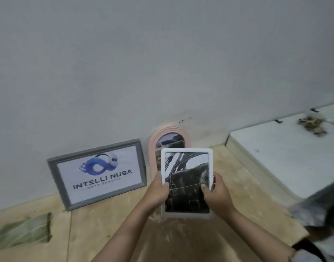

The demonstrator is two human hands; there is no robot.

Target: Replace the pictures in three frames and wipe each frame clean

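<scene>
I am holding the white frame (187,183) upright above the wooden table (109,222), my left hand (158,191) and right hand (218,191) gripping its sides, thumbs on the glass. It seems loaded; next it probably needs standing beside the pink frame (170,135) and grey frame (97,173), or wiping.
</scene>
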